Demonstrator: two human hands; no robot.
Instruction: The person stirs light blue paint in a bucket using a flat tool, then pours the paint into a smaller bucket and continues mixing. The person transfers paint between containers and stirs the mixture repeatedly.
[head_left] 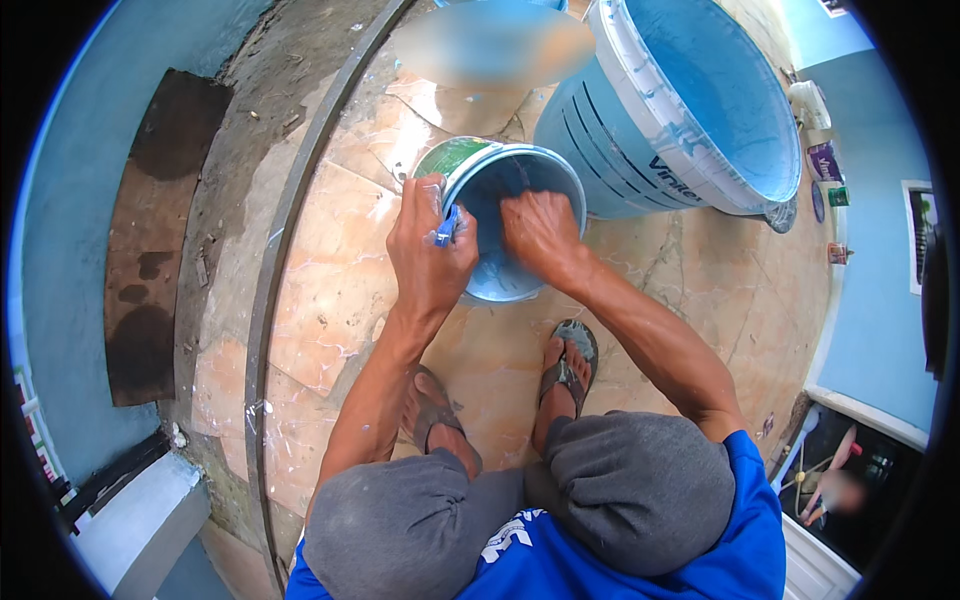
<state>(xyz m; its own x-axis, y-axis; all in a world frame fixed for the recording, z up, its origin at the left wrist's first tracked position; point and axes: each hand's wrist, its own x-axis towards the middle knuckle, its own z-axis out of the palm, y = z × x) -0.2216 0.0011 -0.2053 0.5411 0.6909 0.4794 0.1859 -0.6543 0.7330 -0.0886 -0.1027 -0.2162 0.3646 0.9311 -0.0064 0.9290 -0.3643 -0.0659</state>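
Single head view, fisheye, looks steeply down from above, close over knees, feet and tiled floor [330,290].

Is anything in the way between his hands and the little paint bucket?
No. The left hand grips the small paint bucket's rim, and the right hand reaches inside it. The large blue tub sits behind, apart.

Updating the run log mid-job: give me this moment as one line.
left hand: grips blue handle at small pail rim | right hand: inside pail | big blue bucket: behind, tilted | floor: paint-flecked tile
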